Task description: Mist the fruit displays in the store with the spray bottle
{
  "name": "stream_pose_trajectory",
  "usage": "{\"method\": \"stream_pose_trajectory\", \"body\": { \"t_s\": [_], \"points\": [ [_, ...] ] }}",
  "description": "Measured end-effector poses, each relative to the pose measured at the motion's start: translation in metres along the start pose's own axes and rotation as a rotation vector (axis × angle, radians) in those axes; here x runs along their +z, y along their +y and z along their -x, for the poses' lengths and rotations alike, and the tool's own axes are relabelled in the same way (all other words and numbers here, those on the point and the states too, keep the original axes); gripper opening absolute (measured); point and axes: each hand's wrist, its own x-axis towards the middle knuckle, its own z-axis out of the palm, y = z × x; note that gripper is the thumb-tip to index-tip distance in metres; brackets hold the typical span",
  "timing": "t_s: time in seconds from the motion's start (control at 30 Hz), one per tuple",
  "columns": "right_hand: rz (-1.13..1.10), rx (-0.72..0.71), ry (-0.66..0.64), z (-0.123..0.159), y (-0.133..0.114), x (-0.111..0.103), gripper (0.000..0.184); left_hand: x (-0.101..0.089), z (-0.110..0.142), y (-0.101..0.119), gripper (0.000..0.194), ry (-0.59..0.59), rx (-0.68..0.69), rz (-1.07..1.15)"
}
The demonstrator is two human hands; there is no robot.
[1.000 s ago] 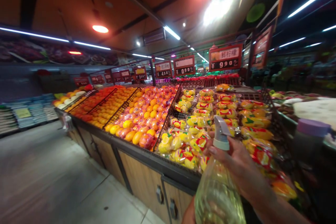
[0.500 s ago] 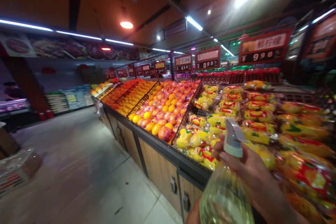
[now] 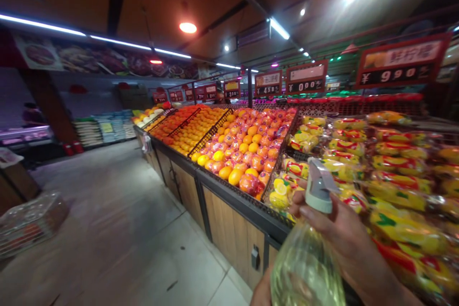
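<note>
A clear spray bottle (image 3: 304,267) with a pale grey-green spray head (image 3: 318,186) is tilted in front of me at the lower right. My right hand (image 3: 347,229) is closed around its neck, with fingers on the far side and the thumb just under the collar. Only a sliver of my left hand (image 3: 261,292) shows at the bottom edge, pressed to the left side of the bottle's body; its fingers are mostly hidden behind the bottle. Wrapped lemons (image 3: 283,193) lie in the display just behind the spray head.
A fruit stand (image 3: 229,201) runs from the right into the distance, with oranges (image 3: 247,146) beside the lemons and price signs (image 3: 306,79) above. Tiled floor (image 3: 143,229) lies left, with a wire basket (image 3: 28,229) at its edge. Sacks (image 3: 107,129) are stacked far off.
My view has moved forward and turned slightly left, so the stand and signs sit further right and larger. The bottle and both hands keep nearly the same place in view.
</note>
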Motion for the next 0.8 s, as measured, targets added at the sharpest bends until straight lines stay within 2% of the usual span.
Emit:
{"method": "stream_pose_trajectory", "body": {
  "t_s": [0.13, 0.3, 0.4, 0.63, 0.7, 0.8],
  "points": [
    [-0.031, -0.054, -0.035, -0.004, 0.0, 0.034, 0.029, -0.038, 0.0, 0.005, 0.061, -0.026, -0.024, -0.012],
    [-0.052, -0.04, -0.046, -0.012, 0.007, 0.075, 0.031, -0.082, 0.006, 0.01, 0.066, -0.044, 0.056, -0.026],
    [-0.045, -0.043, -0.063, -0.017, 0.01, 0.095, 0.029, -0.104, 0.012, 0.013, 0.065, -0.047, 0.059, 0.014],
    [-0.046, -0.035, -0.09, -0.041, 0.016, 0.135, 0.025, -0.152, 0.005, 0.013, 0.042, 0.021, -0.003, 0.122],
    [-0.067, -0.041, -0.105, -0.053, 0.02, 0.145, 0.022, -0.16, 0.002, 0.021, 0.034, 0.083, -0.011, 0.142],
    [-0.13, -0.07, -0.151, -0.076, 0.026, 0.159, 0.019, -0.165, -0.006, 0.046, 0.027, 0.201, -0.059, 0.16]
  ]
}}
